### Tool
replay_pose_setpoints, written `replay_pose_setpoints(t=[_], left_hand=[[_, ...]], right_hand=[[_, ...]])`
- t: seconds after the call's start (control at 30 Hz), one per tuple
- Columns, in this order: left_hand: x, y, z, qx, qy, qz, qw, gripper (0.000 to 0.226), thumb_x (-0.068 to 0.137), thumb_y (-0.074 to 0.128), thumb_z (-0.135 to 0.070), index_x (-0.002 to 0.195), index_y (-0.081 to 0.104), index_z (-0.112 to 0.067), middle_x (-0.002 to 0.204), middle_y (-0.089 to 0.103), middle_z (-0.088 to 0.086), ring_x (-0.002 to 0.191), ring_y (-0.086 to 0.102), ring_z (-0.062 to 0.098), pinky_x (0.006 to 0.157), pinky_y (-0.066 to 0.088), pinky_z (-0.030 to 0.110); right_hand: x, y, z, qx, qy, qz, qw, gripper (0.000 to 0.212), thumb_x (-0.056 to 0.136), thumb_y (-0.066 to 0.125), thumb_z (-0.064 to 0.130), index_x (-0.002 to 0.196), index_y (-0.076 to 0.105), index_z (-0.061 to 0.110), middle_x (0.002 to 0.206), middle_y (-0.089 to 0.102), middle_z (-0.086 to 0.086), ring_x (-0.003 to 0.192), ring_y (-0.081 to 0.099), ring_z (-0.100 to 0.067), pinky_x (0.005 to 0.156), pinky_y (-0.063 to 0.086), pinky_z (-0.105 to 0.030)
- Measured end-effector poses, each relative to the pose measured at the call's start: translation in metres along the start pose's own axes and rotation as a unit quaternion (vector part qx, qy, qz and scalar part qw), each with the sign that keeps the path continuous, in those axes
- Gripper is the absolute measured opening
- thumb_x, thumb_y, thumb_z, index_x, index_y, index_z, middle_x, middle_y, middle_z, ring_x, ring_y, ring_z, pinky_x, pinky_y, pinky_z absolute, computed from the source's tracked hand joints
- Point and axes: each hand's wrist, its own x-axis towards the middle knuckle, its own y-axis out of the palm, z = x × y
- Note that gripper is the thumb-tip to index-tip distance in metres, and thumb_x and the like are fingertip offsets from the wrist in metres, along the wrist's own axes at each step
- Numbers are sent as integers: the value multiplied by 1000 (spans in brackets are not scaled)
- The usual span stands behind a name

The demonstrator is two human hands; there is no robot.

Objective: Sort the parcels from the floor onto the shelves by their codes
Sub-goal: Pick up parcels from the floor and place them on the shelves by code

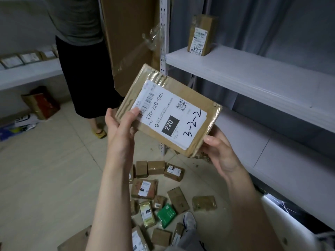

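A flat brown cardboard parcel (197, 113) is held up in front of me, label facing me, with "3-2-2" handwritten on it. My left hand (121, 124) grips its left end, thumb on the label. My right hand (219, 151) holds its lower right corner from underneath. Below, several small parcels (154, 196) lie scattered on the tiled floor. On the white shelf (253, 78) to the right stands one upright parcel (201, 36) marked with a handwritten code starting "3-".
Another person (85, 60) in dark clothes stands at the left by a tall cardboard sheet (126, 42). A low white shelf (27, 73) at far left carries several parcels. Lower shelf boards (290, 160) run along the right. A box (41, 104) sits on the floor.
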Motion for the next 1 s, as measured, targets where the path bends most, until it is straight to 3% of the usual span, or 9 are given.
replay_pose_setpoints(t=[0.1,0.23,0.43,0.53,0.67,0.8,0.87,0.93,1.0], left_hand=[[0,4,0,-9,18,4,1000,125,55,78,-38,155,7,-12,138,55,11,126,57,23,112,38,39],[-5,9,1,26,27,20,999,116,57,78,-41,153,16,-19,138,57,3,127,55,19,105,40,29],[-6,10,10,81,-25,63,994,122,52,84,-46,153,16,-32,137,57,-2,125,57,18,110,40,48],[-9,9,16,118,-75,107,984,119,52,81,-42,153,18,-28,125,67,-5,116,63,17,108,41,51],[-15,8,18,135,-92,112,980,106,49,76,-40,144,36,-15,107,74,-8,108,67,15,103,46,44],[-15,2,14,135,-82,106,982,102,49,76,-35,142,40,-13,109,73,-6,106,68,13,94,49,32],[-14,-3,13,137,-83,104,982,108,48,76,-35,146,35,-14,110,73,-5,107,68,14,100,48,36],[-13,-9,11,153,-86,111,978,112,48,76,-36,149,32,-17,108,73,-9,108,67,13,104,45,40],[-13,-14,10,173,-89,126,973,112,48,75,-38,149,31,-21,104,74,-11,106,67,12,102,45,38]], right_hand=[[0,8,-8,13,2,-17,1000,74,64,69,38,130,51,13,118,66,-11,109,60,-31,95,49,-52],[0,31,-18,71,22,-46,996,86,62,69,36,135,45,-2,115,64,-17,100,64,-27,79,56,-40],[0,50,-27,124,26,-103,987,90,57,71,33,136,44,0,120,59,-22,105,59,-33,79,54,-41],[0,51,-27,138,11,-109,984,87,59,70,31,136,45,1,121,60,-23,106,59,-34,77,54,-41],[-2,50,-28,117,25,-82,989,85,62,72,32,138,45,4,133,56,-26,115,56,-36,89,52,-47],[1,46,-24,122,38,-78,989,74,46,87,59,105,69,19,110,62,-21,101,54,-33,89,41,-55],[2,44,-19,113,32,-117,986,101,41,84,70,124,62,16,114,62,-23,101,55,-32,90,45,-56],[3,39,-15,101,35,-140,984,132,36,84,73,147,40,16,116,66,-15,100,57,-30,84,48,-48],[4,33,-12,73,35,-142,987,135,34,84,74,149,36,23,115,71,0,109,61,-26,95,47,-49]])
